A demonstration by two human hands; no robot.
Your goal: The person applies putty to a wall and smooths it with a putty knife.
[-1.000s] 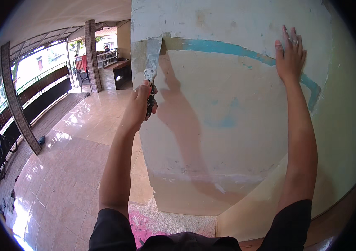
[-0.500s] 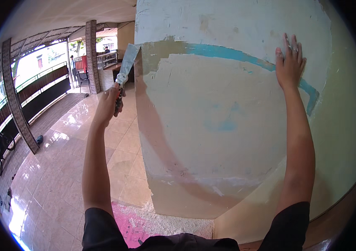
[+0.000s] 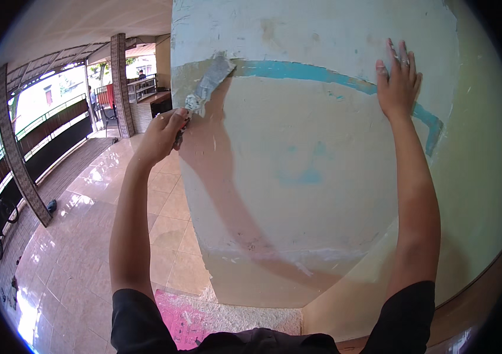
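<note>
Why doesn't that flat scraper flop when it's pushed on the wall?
The scraper blade looks like thin metal, so probably stiff with slight spring. The left hand lifts it alone, so likely light. Caked plaster might make it slippery.

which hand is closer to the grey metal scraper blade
Left. The left hand grips the handle of the grey metal scraper blade at the wall's left edge; the right hand lies flat on the wall far to the right, beside the blue painted stripe.

Tiled veranda [image 3: 74, 248] with brick pillars [image 3: 120, 82], railings [image 3: 56, 112].
</note>
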